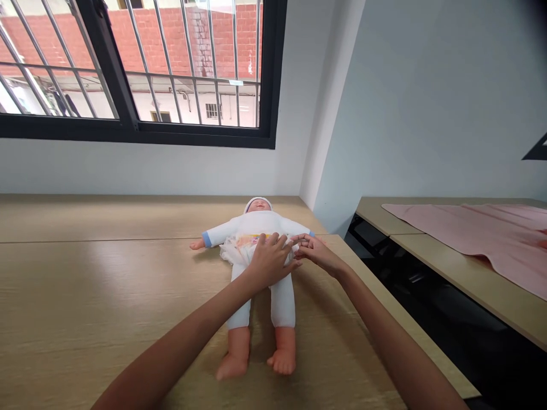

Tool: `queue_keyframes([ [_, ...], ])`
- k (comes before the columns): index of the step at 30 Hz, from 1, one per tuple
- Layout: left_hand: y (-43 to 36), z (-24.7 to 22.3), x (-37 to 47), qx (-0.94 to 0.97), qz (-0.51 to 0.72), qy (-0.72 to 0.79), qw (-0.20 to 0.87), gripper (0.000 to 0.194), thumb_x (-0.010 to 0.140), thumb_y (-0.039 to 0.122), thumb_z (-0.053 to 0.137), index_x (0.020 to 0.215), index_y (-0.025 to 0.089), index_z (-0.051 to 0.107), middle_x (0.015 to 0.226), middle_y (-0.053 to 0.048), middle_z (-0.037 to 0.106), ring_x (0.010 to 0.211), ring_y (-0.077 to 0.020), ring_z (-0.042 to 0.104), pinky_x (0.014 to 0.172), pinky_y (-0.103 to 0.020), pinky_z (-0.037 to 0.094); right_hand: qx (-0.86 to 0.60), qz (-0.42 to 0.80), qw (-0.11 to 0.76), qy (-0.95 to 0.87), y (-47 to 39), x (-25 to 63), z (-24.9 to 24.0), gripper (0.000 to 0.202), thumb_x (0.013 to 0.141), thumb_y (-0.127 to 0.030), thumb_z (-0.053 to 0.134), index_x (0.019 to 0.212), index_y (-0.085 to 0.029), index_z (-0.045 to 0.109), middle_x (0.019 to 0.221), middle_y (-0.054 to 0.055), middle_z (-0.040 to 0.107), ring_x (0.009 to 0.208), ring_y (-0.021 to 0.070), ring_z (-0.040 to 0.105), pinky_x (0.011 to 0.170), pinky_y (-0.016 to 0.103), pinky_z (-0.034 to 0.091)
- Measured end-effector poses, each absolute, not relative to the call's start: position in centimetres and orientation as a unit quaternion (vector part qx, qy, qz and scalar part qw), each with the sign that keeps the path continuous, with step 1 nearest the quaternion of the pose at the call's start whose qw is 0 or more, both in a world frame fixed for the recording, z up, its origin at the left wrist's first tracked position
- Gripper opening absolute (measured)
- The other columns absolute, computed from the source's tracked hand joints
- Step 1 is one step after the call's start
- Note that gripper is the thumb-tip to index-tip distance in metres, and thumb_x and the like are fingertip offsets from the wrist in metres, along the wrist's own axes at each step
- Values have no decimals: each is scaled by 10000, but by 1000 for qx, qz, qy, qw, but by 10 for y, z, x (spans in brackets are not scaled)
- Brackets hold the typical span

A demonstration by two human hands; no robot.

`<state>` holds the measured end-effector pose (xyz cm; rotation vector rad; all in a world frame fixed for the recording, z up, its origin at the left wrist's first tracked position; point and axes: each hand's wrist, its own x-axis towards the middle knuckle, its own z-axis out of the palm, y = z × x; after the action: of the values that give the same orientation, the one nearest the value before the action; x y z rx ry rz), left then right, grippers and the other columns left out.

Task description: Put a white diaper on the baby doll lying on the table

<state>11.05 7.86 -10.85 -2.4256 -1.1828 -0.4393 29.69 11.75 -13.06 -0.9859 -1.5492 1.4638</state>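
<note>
A baby doll [260, 222] in a white outfit with blue cuffs and a white cap lies on its back on the wooden table [106, 302], bare feet toward me. Around its waist is a diaper [244, 246] with a coloured front band and ruffled edges. My left hand [271, 261] rests over the front of the diaper, fingers spread. At the diaper's right edge, my right hand [317, 253] has its fingers bent together near the ruffle; what they pinch is too small to make out.
To the right, across a dark gap, another table [376, 213] bears a pink cloth [470, 228]. A barred window [192, 134] with a dark frame is in the wall behind the doll.
</note>
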Motion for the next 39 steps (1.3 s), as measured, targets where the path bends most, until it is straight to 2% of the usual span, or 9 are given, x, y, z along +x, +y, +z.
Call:
queue_keyframes([
  [4,80,-110,110,-868,-161,-423,205,520,942,582,340,1239,196,521,1102,-83,594,1017,-270,485,835,-449,323,-377,592,395,-593,113,297,-125,390,725,-231,648,1093,-174,532,768,-12,638,746,141,614,769,302,475],
  [10,79,-110,110,-868,-156,-425,205,525,942,586,337,1192,177,551,1101,-76,589,1016,-266,483,835,-447,330,-366,627,428,-538,114,299,-123,226,725,-294,692,885,-171,590,690,-20,594,684,121,594,724,272,496],
  [16,79,-107,110,-868,-142,-427,208,478,945,541,372,1176,174,574,1117,-88,586,1032,-275,479,837,-454,337,-359,655,455,-485,120,306,-125,306,659,-336,820,770,-170,588,691,-17,581,687,109,589,758,242,513],
  [20,80,-107,109,-868,-143,-429,208,463,939,542,383,1141,190,604,1114,-83,582,1033,-283,481,822,-461,345,-357,659,464,-472,121,308,-123,346,671,-401,826,750,-164,587,714,-2,579,702,109,582,757,230,523],
  [24,80,-106,109,-866,-148,-433,201,432,926,536,423,1109,194,615,1075,-83,587,1018,-283,491,811,-450,351,-339,671,458,-475,120,308,-123,341,668,-369,835,723,-171,563,723,-4,568,711,109,574,781,237,523],
  [30,77,-103,110,-868,-170,-429,182,391,912,464,499,1210,215,550,1055,-70,605,974,-260,501,791,-418,338,-346,667,452,-481,121,306,-126,360,670,-373,821,729,-185,520,728,0,548,710,129,556,778,272,512],
  [32,78,-100,110,-867,-175,-434,172,296,956,398,433,1153,235,585,1010,-58,619,952,-246,506,773,-405,327,-341,669,445,-489,121,306,-126,359,676,-368,813,727,-187,506,724,-3,536,701,124,537,774,270,507],
  [34,80,-96,110,-865,-173,-444,160,286,984,338,373,1045,238,634,965,-51,630,921,-232,511,746,-393,316,-328,674,436,-497,119,304,-125,347,676,-332,809,723,-189,496,714,-12,520,700,116,519,779,261,497],
  [39,91,-90,111,-866,-166,-454,131,306,965,351,425,870,238,693,870,-40,638,876,-222,511,733,-379,303,-295,678,425,-523,114,300,-122,318,670,-245,789,722,-192,480,703,-23,499,735,120,522,754,245,459],
])
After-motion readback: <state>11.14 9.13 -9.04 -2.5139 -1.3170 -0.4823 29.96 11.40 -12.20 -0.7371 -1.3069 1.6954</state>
